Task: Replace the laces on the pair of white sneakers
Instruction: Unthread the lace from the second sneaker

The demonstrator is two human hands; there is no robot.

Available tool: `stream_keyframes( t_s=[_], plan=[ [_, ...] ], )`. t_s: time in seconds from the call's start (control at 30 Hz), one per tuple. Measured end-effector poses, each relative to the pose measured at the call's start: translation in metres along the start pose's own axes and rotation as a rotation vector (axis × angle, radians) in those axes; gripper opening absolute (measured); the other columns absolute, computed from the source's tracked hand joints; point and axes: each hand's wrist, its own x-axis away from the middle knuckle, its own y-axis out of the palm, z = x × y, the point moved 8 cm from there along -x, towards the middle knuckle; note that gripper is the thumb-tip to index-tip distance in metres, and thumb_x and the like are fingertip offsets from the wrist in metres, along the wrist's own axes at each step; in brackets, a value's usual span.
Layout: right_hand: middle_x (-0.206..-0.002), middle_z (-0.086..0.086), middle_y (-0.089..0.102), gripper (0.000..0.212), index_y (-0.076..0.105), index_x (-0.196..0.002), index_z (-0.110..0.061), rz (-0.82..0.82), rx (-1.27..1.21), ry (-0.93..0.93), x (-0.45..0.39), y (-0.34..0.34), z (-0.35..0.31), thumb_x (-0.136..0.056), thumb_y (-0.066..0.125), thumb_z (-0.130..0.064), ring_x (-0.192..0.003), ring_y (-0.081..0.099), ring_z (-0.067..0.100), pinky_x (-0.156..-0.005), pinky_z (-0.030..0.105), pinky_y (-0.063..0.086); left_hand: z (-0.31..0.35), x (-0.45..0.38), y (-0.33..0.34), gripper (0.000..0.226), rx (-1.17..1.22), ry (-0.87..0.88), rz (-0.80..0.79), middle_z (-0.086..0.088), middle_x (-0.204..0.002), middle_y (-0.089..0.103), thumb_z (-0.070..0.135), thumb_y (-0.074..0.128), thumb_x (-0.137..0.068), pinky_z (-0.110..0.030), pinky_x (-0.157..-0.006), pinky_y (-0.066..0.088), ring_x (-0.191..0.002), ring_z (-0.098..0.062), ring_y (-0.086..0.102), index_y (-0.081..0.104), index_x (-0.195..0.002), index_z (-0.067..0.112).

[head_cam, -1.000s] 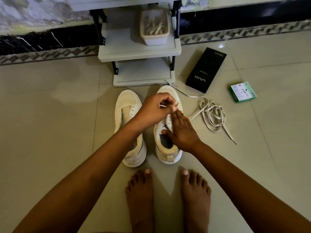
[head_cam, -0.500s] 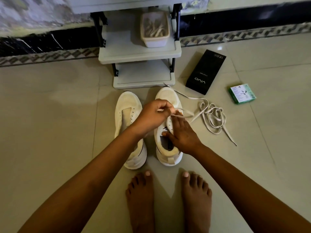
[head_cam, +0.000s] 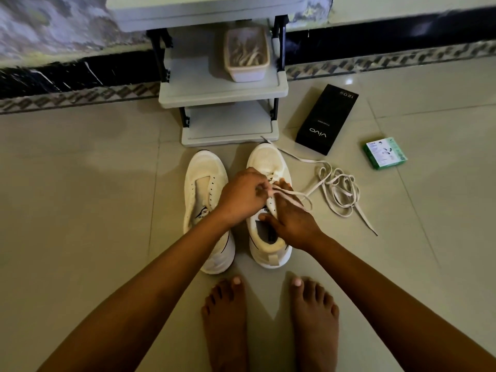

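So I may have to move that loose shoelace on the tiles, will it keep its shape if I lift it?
Probably not. The loose shoelace lies in slack, overlapping loops on the floor tiles, so it looks floppy and should sag and unravel. It appears thin and flat, likely very light. One end runs to the right sneaker, so it may tug there.

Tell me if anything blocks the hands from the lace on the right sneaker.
Nothing visible does. The left hand already pinches the lace over the right sneaker, and the right hand rests on that shoe beside it.
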Motion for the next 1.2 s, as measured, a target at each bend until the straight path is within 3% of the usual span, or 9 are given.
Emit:
stream_keyframes(
  t_s=[0.13, 0.3, 0.4, 0.53, 0.67, 0.77, 0.93, 1.1, 1.2],
  plan=[
    [-0.159, 0.009, 0.001, 0.078, 0.006, -0.15, -0.011, -0.034, 0.013, 0.021, 0.002, 0.0, -0.002, -0.094, 0.042, -0.052, -0.146, 0.0, 0.022, -0.117, 0.034, 0.009, 0.016, 0.002, -0.016, 0.008, 0.527, -0.034, -0.039, 0.005, -0.089, 0.067, 0.013, 0.061, -0.089, -0.021, -0.085, 0.045, -0.087, -0.005, 0.06, 0.068, -0.091, 0.009],
    [-0.159, 0.009, 0.004, 0.08, 0.011, -0.15, -0.011, -0.04, 0.001, 0.016, 0.001, 0.0, -0.002, -0.092, 0.04, -0.056, -0.146, 0.001, 0.021, -0.117, 0.032, 0.008, 0.0, 0.001, -0.003, 0.039, 0.077, 0.011, -0.103, -0.002, -0.128, 0.054, 0.014, 0.066, -0.083, -0.027, -0.093, 0.043, -0.116, -0.017, 0.052, 0.059, -0.121, 0.021],
    [-0.158, 0.008, 0.011, 0.1, 0.017, -0.15, -0.013, -0.013, 0.014, -0.014, -0.001, 0.0, -0.001, -0.075, 0.023, -0.079, -0.146, 0.0, 0.018, -0.117, 0.03, 0.005, -0.013, 0.006, 0.007, 0.037, -0.152, 0.004, -0.097, -0.003, -0.126, 0.053, 0.02, 0.063, -0.083, -0.033, -0.089, 0.047, -0.114, -0.021, 0.052, 0.059, -0.12, 0.024],
    [-0.158, 0.01, 0.011, 0.09, 0.014, -0.15, -0.01, 0.002, 0.014, -0.018, 0.001, -0.005, -0.005, -0.08, 0.03, -0.064, -0.146, 0.001, 0.019, -0.116, 0.029, 0.004, -0.01, 0.007, 0.004, 0.018, -0.273, 0.021, 0.029, 0.001, -0.12, 0.056, 0.024, 0.058, -0.09, -0.029, -0.08, 0.046, -0.105, -0.02, 0.056, 0.066, -0.106, 0.023],
    [-0.156, 0.012, 0.018, 0.087, 0.02, -0.148, -0.008, 0.0, 0.026, -0.014, 0.002, -0.004, -0.004, -0.084, 0.032, -0.065, -0.146, 0.008, 0.021, -0.115, 0.03, 0.012, 0.006, 0.001, -0.006, 0.011, 0.088, 0.013, 0.001, 0.0, -0.103, 0.061, 0.016, 0.064, -0.087, -0.022, -0.08, 0.041, -0.096, -0.016, 0.058, 0.07, -0.094, 0.009],
    [-0.158, 0.011, 0.007, 0.077, 0.011, -0.15, -0.008, -0.026, 0.017, 0.02, 0.002, 0.0, 0.0, -0.094, 0.042, -0.052, -0.146, 0.005, 0.022, -0.116, 0.03, 0.009, 0.014, 0.001, -0.02, 0.009, 0.387, -0.013, 0.004, 0.005, -0.09, 0.065, 0.011, 0.063, -0.088, -0.019, -0.081, 0.043, -0.087, -0.008, 0.059, 0.069, -0.094, 0.007],
    [-0.158, 0.011, 0.008, 0.078, 0.012, -0.15, -0.009, -0.011, -0.012, -0.003, 0.002, -0.002, -0.003, -0.093, 0.043, -0.052, -0.146, 0.003, 0.021, -0.115, 0.027, 0.005, -0.006, 0.003, 0.003, 0.038, -0.08, 0.013, -0.123, -0.002, -0.129, 0.053, 0.017, 0.065, -0.084, -0.027, -0.089, 0.042, -0.116, -0.02, 0.051, 0.058, -0.121, 0.023],
    [-0.159, 0.009, 0.001, 0.078, 0.009, -0.151, -0.009, -0.023, 0.01, -0.003, 0.002, 0.0, -0.003, -0.094, 0.042, -0.052, -0.146, -0.005, 0.017, -0.116, 0.028, -0.001, -0.012, 0.008, 0.007, 0.02, -0.291, 0.022, 0.031, 0.003, -0.122, 0.054, 0.025, 0.056, -0.09, -0.028, -0.077, 0.042, -0.109, -0.019, 0.054, 0.063, -0.109, 0.025],
    [-0.158, 0.009, 0.003, 0.077, 0.009, -0.15, -0.008, -0.032, 0.01, 0.01, 0.002, -0.001, -0.003, -0.095, 0.044, -0.048, -0.146, -0.003, 0.019, -0.116, 0.028, 0.0, -0.005, 0.003, 0.002, 0.011, -0.172, 0.041, 0.051, 0.002, -0.116, 0.058, 0.021, 0.063, -0.087, -0.024, -0.08, 0.042, -0.106, -0.017, 0.055, 0.07, -0.095, 0.018]
  ],
)
